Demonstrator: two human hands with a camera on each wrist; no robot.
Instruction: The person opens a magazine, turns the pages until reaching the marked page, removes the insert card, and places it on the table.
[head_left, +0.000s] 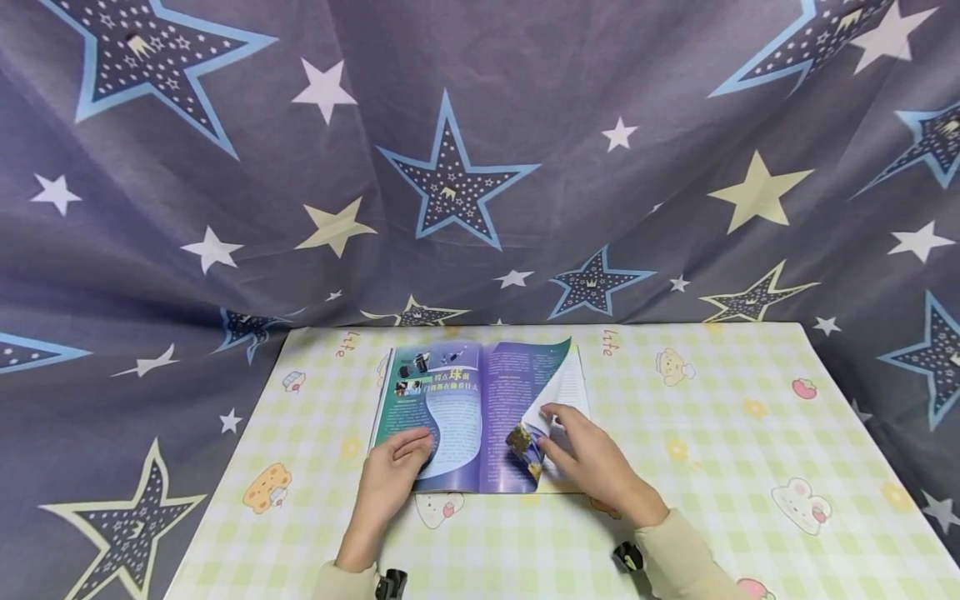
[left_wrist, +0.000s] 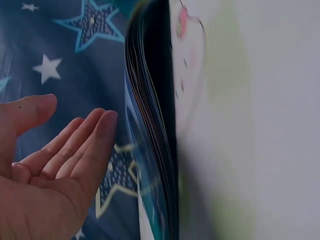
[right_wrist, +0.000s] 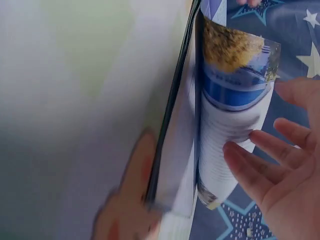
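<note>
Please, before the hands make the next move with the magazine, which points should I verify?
1. Magazine lies open on the table: ok.
2. Right hand is at the outer side of the right-hand page: ok.
3. That page is fully turned: not ok, it is only curled partway over.
4. Left hand is at the lower outer part of the left side: ok.
5. Left hand presses hard enough to keep the magazine steady: cannot tell.
</note>
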